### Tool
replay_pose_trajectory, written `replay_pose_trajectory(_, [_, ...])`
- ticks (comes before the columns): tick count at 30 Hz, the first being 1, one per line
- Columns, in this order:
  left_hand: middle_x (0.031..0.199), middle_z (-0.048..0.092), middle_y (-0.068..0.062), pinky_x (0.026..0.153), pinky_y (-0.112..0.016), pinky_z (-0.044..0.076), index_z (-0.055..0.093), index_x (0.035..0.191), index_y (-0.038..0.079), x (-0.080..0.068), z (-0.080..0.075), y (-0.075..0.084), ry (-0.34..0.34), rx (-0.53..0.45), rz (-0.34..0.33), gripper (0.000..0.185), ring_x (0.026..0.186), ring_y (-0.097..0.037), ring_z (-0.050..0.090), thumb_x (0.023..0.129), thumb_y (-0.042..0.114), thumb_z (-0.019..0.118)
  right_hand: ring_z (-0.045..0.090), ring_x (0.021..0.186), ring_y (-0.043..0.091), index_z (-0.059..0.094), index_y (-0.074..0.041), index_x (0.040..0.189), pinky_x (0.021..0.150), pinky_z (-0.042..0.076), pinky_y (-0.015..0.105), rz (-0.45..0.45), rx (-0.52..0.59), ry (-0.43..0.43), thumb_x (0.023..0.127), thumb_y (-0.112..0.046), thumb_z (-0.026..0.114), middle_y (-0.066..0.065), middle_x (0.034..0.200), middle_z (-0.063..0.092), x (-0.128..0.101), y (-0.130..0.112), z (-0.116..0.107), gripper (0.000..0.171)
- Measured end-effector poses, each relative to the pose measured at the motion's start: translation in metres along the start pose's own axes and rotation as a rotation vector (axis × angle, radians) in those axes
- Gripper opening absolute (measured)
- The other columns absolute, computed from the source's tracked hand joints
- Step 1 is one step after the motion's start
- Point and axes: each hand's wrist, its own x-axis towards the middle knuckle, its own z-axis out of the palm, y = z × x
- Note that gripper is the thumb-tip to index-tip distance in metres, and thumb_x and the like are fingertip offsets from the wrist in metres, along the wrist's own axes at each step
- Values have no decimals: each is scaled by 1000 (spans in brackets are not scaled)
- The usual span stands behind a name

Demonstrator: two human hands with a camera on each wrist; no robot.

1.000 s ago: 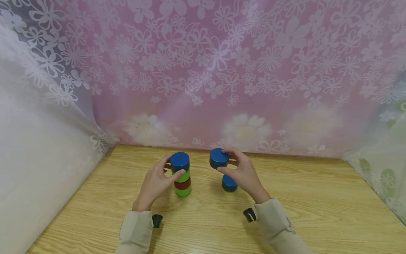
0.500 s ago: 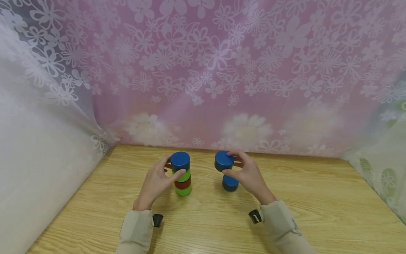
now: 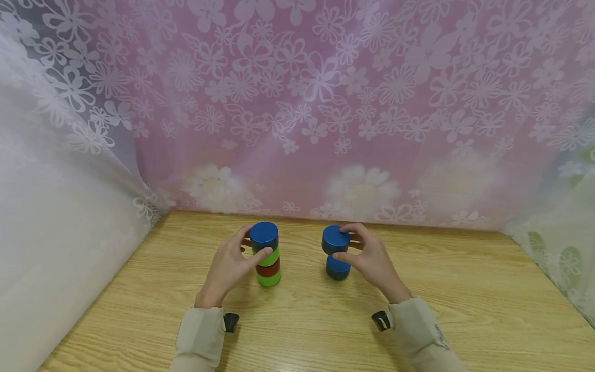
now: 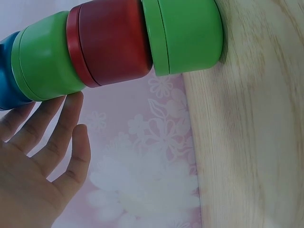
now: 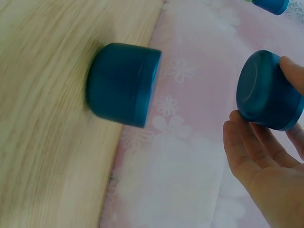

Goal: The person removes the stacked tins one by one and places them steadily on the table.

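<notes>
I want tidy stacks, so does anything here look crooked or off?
Slightly: in the four-tin stack steadied by the left hand, the red round tin sits offset from the green tins. The right hand holds a blue tin above another, not touching.

Wooden table [image 3: 465, 310], pink floral lace curtain [image 3: 325, 103] behind
</notes>
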Motion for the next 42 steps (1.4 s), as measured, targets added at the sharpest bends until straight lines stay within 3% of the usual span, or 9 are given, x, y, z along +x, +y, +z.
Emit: replay_pose_trajectory(42, [112, 71, -10, 87, -52, 54, 58, 139, 3, 1, 1, 0, -1, -7, 12, 62, 103, -29, 65, 88, 30, 82, 62, 108, 43, 62, 4, 119, 88, 54, 57, 0, -175, 4, 78, 2, 86, 23, 119, 65, -16, 32, -30, 47])
